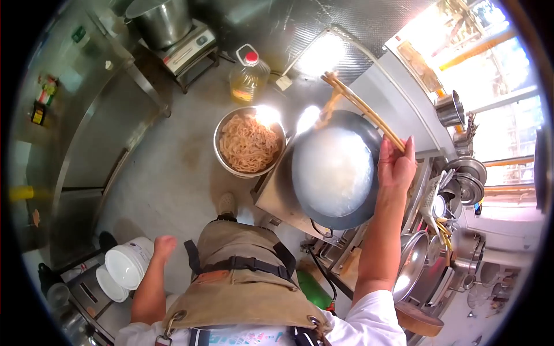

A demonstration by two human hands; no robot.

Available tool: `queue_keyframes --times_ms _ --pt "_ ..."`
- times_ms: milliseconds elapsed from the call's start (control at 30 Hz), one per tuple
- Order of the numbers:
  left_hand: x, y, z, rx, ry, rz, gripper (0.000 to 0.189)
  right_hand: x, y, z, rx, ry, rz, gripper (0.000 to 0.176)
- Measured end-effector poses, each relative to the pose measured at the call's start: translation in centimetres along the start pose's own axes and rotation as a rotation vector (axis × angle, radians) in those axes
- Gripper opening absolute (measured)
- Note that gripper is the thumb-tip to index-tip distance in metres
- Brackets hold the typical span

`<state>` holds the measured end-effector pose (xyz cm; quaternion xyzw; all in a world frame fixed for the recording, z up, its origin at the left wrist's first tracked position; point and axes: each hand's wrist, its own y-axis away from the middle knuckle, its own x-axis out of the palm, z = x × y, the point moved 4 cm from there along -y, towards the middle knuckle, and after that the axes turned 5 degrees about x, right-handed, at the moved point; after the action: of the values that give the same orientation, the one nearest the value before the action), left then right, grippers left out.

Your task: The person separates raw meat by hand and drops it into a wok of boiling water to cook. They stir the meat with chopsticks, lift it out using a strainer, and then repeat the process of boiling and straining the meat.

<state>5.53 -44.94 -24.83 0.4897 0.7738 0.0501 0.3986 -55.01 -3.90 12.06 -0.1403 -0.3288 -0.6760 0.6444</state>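
My right hand (396,163) is closed round the thick ends of long wooden chopsticks (369,113), above the right rim of a dark wok (341,221). A strip of pale brown food (330,108) hangs from the chopstick tips over the wok's far edge. White, cloudy liquid or steam (333,170) fills the wok. Left of the wok, a steel bowl (219,151) holds a heap of pinkish-brown strips (248,143). My left hand (165,246) hangs low at my left side, fingers curled, near a white bucket (128,262); what it holds, if anything, cannot be made out.
An oil jug (248,78) with a red cap stands beyond the bowl. A steel pot (160,23) sits on a small stove at the back left. Steel counters line the left. Lids (468,173), pans and utensils crowd the right, by a bright window.
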Motion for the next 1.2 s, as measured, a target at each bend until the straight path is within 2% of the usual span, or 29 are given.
queue_keyframes --times_ms 67,133,200,267,333,433,500,533,567,600,633,700,767,800,867,933,967,1000,1100,1200 --pt "-0.1 0.5 -0.3 0.021 0.004 -0.020 0.015 3.8 0.5 -1.4 -0.021 0.145 0.030 0.031" --pt "-0.6 1.1 -1.2 -0.076 0.095 -0.043 0.015 7.4 0.6 -4.3 -0.071 0.353 0.067 0.031" --pt "-1.6 2.3 -4.1 -0.273 0.277 -0.067 0.015 10.3 -0.4 -8.4 -0.112 0.679 0.184 0.033" --pt "-1.2 2.7 -2.1 -0.298 0.335 -0.081 0.014 12.3 -1.9 -13.5 -0.073 1.089 0.281 0.036" --pt "-1.1 3.3 -1.3 -0.327 0.344 -0.090 0.013 12.2 -4.6 -19.2 -0.242 1.456 0.432 0.039" --pt "-2.3 3.5 -1.9 -0.351 0.250 -0.088 0.013 13.7 -3.3 -20.9 -0.474 1.558 0.523 0.035" --pt "-2.7 3.6 -1.6 -0.331 0.147 -0.064 0.013 11.6 -3.2 -18.7 -0.086 1.304 0.458 0.037" --pt "-2.6 3.5 -0.8 -0.268 0.187 -0.099 0.012 11.2 -1.3 -15.5 -0.072 1.204 0.362 0.039" --pt "-2.0 3.3 1.2 -0.200 0.228 -0.134 0.012 7.3 -2.6 -13.5 -0.082 0.966 0.387 0.038" --pt "-1.8 3.1 1.8 -0.174 0.252 -0.143 0.012 5.5 -1.2 -10.2 -0.123 0.861 0.297 0.031" --pt "-1.7 2.8 2.4 -0.148 0.275 -0.151 0.013 1.8 -1.0 -7.3 -0.174 0.830 0.215 0.033" --pt "-1.4 2.8 1.5 -0.167 0.248 -0.096 0.013 -6.1 -0.3 -2.5 -0.241 0.806 0.073 0.036" --pt "-1.1 2.5 0.9 -0.137 0.142 -0.035 0.013 -14.8 0.0 0.6 -0.251 0.908 -0.073 0.039" --pt "-1.2 2.2 0.8 -0.139 0.119 -0.020 0.013 -19.0 0.2 1.4 -0.245 0.986 -0.155 0.038" --pt "-1.3 1.7 1.1 -0.175 0.124 0.001 0.015 -25.8 -0.1 1.1 -0.175 0.975 -0.192 0.037" --pt "-1.6 1.5 0.6 -0.175 0.133 -0.016 0.017 -28.5 -0.6 -1.5 -0.187 0.938 -0.309 0.036" --pt "-1.7 1.3 0.0 -0.138 0.118 -0.035 0.018 -29.1 -1.3 -3.4 -0.220 0.823 -0.318 0.033" --pt "-1.9 0.9 -1.1 -0.118 0.091 -0.036 0.018 -28.2 -1.9 -5.0 -0.290 0.910 -0.314 0.031" --pt "-3.4 0.6 -5.9 -0.107 -0.002 -0.014 0.019 -25.0 -4.4 -9.8 -0.361 0.650 -0.409 0.024" --pt "-4.6 0.7 -10.8 -0.132 -0.061 0.001 0.017 -21.9 -6.4 -12.4 -0.475 0.501 -0.467 0.030"
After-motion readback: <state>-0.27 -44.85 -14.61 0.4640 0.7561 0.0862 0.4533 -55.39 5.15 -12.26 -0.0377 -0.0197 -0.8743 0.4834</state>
